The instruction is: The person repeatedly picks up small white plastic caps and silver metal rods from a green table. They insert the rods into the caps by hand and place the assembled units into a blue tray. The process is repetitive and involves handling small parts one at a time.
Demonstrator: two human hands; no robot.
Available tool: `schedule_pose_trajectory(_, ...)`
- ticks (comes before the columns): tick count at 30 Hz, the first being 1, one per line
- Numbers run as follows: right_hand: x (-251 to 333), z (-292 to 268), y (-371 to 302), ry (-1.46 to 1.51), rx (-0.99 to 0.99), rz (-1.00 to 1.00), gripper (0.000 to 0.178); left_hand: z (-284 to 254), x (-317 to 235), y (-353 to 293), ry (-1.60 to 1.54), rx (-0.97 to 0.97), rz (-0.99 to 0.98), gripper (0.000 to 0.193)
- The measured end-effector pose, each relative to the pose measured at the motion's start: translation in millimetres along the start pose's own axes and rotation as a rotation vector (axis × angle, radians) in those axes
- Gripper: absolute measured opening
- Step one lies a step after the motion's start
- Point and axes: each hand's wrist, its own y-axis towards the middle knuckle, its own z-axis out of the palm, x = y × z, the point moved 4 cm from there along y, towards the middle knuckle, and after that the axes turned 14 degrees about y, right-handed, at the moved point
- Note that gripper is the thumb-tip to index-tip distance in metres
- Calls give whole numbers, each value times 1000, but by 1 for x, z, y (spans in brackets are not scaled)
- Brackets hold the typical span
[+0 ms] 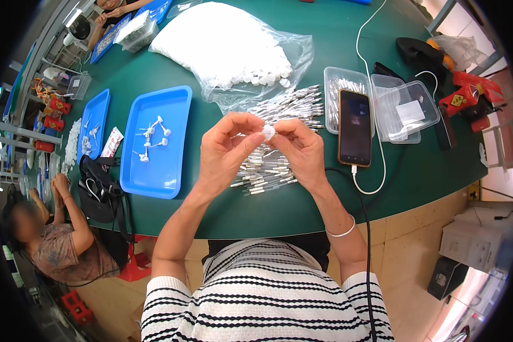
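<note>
Both hands meet over the green table, pinching one small white plastic cap [268,132]. My left hand [225,157] holds it from the left between thumb and fingers. From the other side, my right hand [300,153] grips it the same way. Whether a thin part is fitted into the cap cannot be made out. Beneath and behind the hands lies a loose pile of slim clear-and-silver rods [295,108]. Beyond it, a big clear bag [211,40] spills many similar white caps. Left of my hands, a blue tray [183,142] carries several white-capped pieces [148,134] with thin stems.
A phone [354,128] on a white cable lies against a clear box of rods [330,77]. More clear containers [419,111] stand to the right. A black bag [97,188] sits at the left table edge, near a seated person [57,245]. Another person works at the far left.
</note>
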Motion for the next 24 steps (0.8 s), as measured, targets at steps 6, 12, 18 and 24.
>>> schedule_pose_trajectory(6,2,2,0,1,11,12,13,-2,-7,1,70,82,48,17)
schedule_pose_trajectory(12,0,1,-1,3,9,25,14,-3,-6,0,114,51,50,17)
schedule_pose_trajectory(18,1,2,0,-49,14,-18,14,2,-9,-1,126,-10,41,13)
schedule_pose_trajectory(24,4,5,-1,-91,-7,-41,13,4,-4,-3,156,-58,27,12)
